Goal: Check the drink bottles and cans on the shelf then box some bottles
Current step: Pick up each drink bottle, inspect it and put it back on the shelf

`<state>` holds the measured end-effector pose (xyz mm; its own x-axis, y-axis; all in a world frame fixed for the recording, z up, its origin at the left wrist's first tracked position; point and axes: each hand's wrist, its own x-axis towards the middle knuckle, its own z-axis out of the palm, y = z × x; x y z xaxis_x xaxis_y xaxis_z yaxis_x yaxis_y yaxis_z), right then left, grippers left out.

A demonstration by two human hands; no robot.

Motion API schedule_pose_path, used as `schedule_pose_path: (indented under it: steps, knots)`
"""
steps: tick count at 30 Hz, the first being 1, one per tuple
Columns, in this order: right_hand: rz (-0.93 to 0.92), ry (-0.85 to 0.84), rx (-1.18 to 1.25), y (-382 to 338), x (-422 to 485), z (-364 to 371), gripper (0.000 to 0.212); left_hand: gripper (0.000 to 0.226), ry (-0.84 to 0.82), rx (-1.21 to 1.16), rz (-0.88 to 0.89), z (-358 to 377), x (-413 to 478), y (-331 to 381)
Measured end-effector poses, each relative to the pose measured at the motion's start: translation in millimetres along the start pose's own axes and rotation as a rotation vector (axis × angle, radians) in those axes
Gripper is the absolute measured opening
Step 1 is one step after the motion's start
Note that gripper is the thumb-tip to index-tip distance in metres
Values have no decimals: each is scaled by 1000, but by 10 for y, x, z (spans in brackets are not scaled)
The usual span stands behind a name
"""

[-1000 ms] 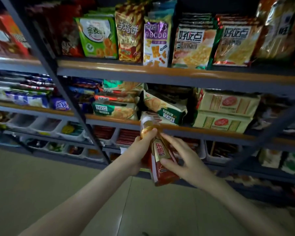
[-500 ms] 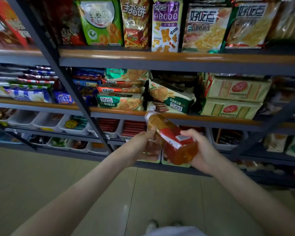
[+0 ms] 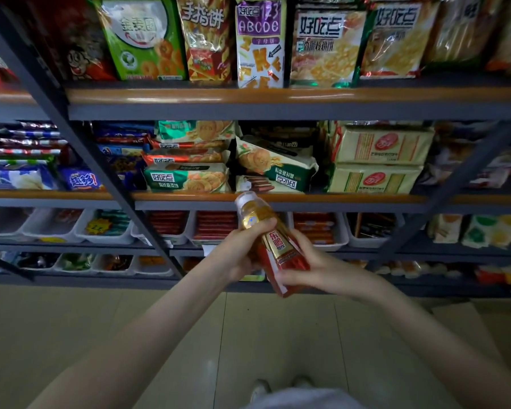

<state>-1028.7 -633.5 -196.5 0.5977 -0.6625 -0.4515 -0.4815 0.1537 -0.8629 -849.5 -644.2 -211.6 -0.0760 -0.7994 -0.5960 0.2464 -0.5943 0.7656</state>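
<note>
Amber liquid under a clear cap fills the drink bottle [image 3: 278, 246], which is held in the air in front of the shelving, tilted with its cap up and to the left and its red-and-gold label toward the camera. The left hand [image 3: 233, 256] curls round the bottle's upper part just below the neck. The right hand [image 3: 325, 270] wraps its lower half from the right, thumb across the foot of the label. Both hands are clamped on the bottle, close together with only the label between them. The bottle's cap overlaps the wooden front edge of a shelf [image 3: 351, 198]; whether they touch cannot be told. Above the bottle, biscuit packs [image 3: 186, 178] lie stacked right up to that edge. Behind the bottle sit white trays [image 3: 337, 246] of red packets. Left of the bottle a dark diagonal brace [image 3: 106, 160] crosses the shelving. Below the bottle, pale tiled floor [image 3: 189, 335] lies open between the forearms, down to the shoes [image 3: 260, 388]
</note>
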Motion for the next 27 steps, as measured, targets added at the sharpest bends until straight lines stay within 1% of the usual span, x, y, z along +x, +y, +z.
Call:
schedule_pose_path:
  steps: [2,4,5,7,8,10,12,14,16,17,18,20,22,24,25,27]
  knots:
    - [-89,65,-109,53,-5,76,99,50,27,-10,-42,21,16,-8]
    - [-144,197,-182,54,-27,132,96,49,32,-25,-76,33,41,-8]
    - [-169,261,-247,55,-43,149,94,46,33,-45,-99,39,40,1]
    - [-225,347,-450,69,-74,163,98,41,44,-106,-153,48,36,11]
    - [-254,363,-536,78,-87,161,102,41,49,-141,-183,48,30,15]
    - [-323,381,-674,127,-81,138,104,49,44,-206,-231,34,21,12]
    - [-427,425,-798,182,-46,103,97,56,39,-231,-263,13,25,-1]
    - [-510,485,-862,218,-12,80,89,60,41,-220,-284,7,17,-10]
    - [-577,514,-877,253,6,82,88,60,21,-208,-274,5,3,-5]
    - [-595,528,-844,261,9,88,87,59,-4,-209,-257,2,-18,8]
    - [-588,555,-758,257,4,89,84,59,-38,-219,-233,-9,-37,19]
    - [-521,648,-467,204,-19,67,78,66,-105,-245,-168,-57,-53,21]
    - [-446,746,-113,138,-39,21,74,69,-180,-250,-116,-88,-73,5]
    - [-425,718,249,97,-49,-1,71,65,-241,-234,-58,-49,-94,-21]
    - [-420,674,348,85,-55,-2,71,63,-261,-265,-18,-1,-106,-28]
    - [-379,564,386,93,-60,-38,72,59,-257,-398,81,99,-106,-30]
